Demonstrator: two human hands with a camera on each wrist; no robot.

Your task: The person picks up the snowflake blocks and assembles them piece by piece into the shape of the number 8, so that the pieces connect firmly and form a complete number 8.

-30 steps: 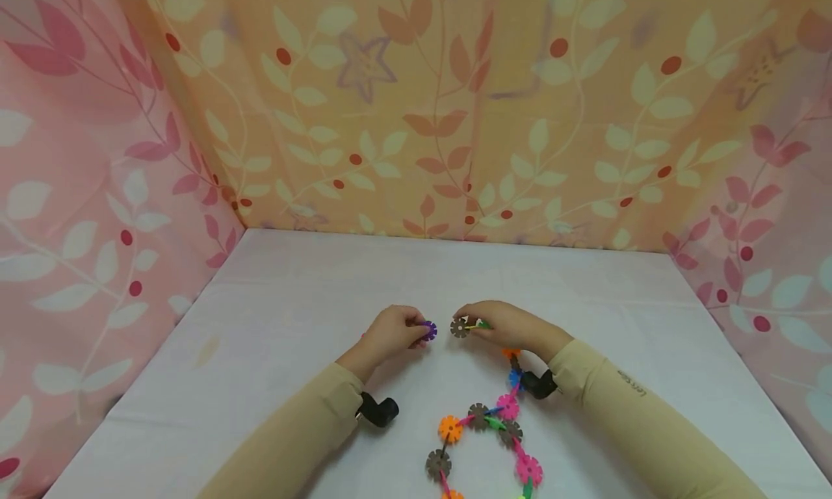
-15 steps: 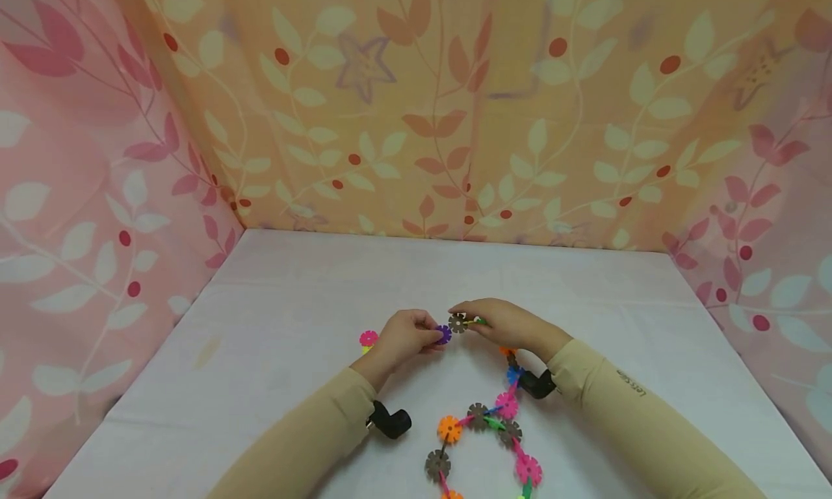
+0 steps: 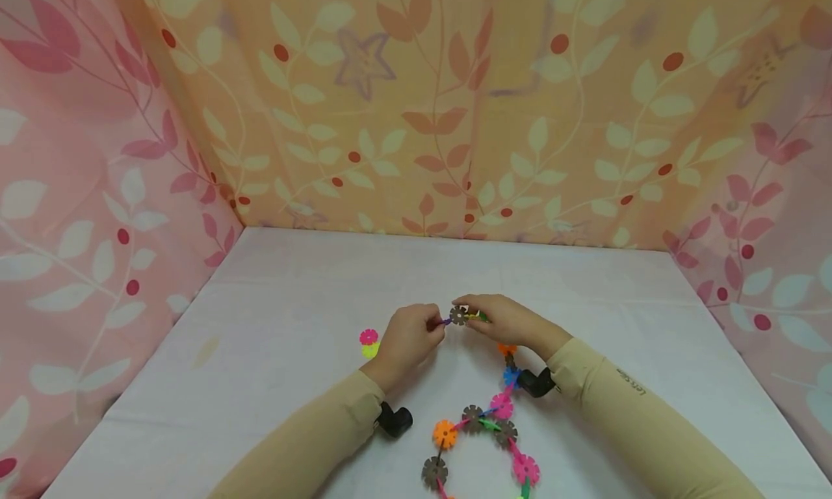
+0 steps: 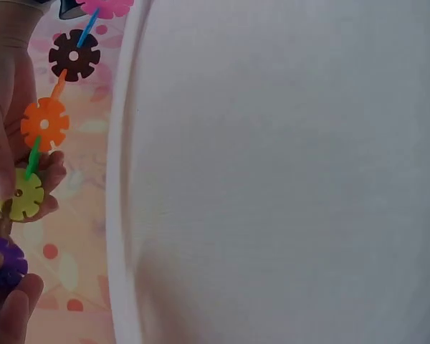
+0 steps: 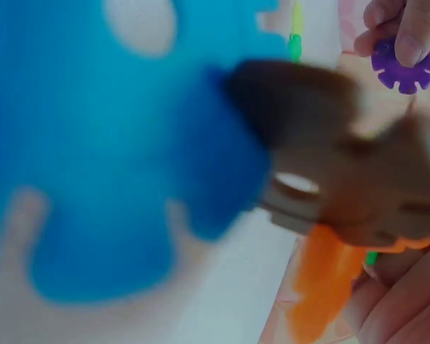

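My left hand (image 3: 408, 341) pinches a purple notched snowflake disc (image 4: 14, 262) between thumb and fingers. In the head view this disc is nearly edge-on and meets the rim of a brown disc (image 3: 458, 315); how deep it sits in the slot cannot be told. My right hand (image 3: 503, 318) holds the chain's end by a yellow disc (image 4: 31, 193) just behind the brown one. From there the linked chain hangs down, with an orange disc (image 4: 46, 125) and a blue disc (image 5: 122, 215) that looms blurred close to the right wrist camera.
Lower down, the chain lies in a loop on the white table (image 3: 312, 268), with pink (image 3: 525, 470), orange (image 3: 445, 435) and brown discs. A loose pink disc (image 3: 368, 337) and a yellow-green disc (image 3: 370, 350) lie left of my left hand. Patterned cloth walls (image 3: 429, 123) surround the table.
My left hand has moved right, bringing the purple disc up to the brown one and turning it edge-on. The pink and yellow-green discs have come out from behind that hand. The right hand rose slightly.
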